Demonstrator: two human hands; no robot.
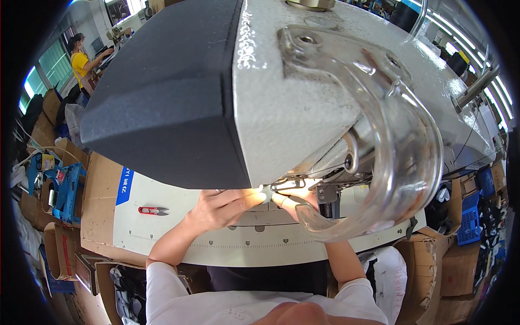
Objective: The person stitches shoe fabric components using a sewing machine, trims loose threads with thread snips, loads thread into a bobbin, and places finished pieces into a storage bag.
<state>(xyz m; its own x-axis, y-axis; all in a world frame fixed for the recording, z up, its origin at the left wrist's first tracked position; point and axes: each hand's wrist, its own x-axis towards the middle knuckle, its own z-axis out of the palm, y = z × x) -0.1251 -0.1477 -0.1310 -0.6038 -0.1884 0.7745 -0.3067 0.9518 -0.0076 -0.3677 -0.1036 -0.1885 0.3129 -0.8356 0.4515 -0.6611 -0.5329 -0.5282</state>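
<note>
– where's the small pale piece (269,193)?
– under the sewing machine (290,116), well in from the table's (135,187) near edge. the left hand (225,206) pinches it; the right hand (291,202) is close, partly behind the clear guard (403,179), so i can't tell its grip.
– how will it handle?
– probably light and soft, apt to slip; best held by its side edges.
</note>
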